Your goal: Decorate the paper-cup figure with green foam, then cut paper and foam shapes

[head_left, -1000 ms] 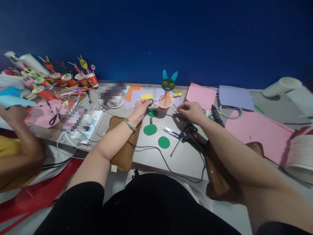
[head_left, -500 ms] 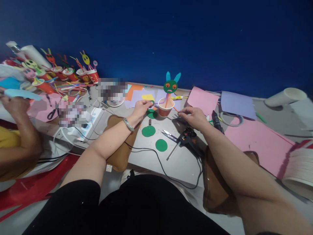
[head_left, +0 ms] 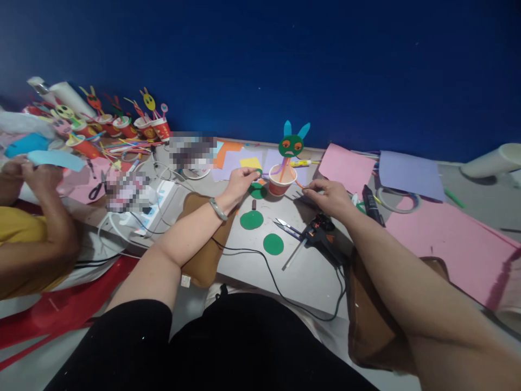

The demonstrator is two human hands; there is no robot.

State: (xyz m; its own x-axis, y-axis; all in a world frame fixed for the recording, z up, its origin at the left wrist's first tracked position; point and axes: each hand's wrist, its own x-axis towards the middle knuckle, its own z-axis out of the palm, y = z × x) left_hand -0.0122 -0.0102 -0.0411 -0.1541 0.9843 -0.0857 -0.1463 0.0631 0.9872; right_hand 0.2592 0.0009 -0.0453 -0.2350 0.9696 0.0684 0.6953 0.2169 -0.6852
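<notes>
A red and white paper cup (head_left: 282,182) stands upright on the table. Out of it rises a green paper face (head_left: 291,146) with blue ears and orange eyes. Left of the cup, the fingertips of my left hand (head_left: 241,186) are pinched on a small green paper piece (head_left: 259,172), at the end of a purple stem from the cup. On the other side my right hand (head_left: 329,196) pinches the tip of an orange stem (head_left: 299,185). Nearer me lie several green paper discs (head_left: 273,244), small scissors (head_left: 288,228) and a black glue gun (head_left: 319,239) with its cord.
Pink paper (head_left: 345,167) and purple paper (head_left: 411,175) lie at the right, near a black marker (head_left: 372,205). A power strip (head_left: 157,209) with cables is at the left. Beyond it a co-worker's hands (head_left: 44,176) hold light blue paper. Decorated cups (head_left: 161,130) line the back left.
The view has turned slightly left, so everything sits further right. Both my hands keep their pinch beside the cup. More of the co-worker's hands shows.
</notes>
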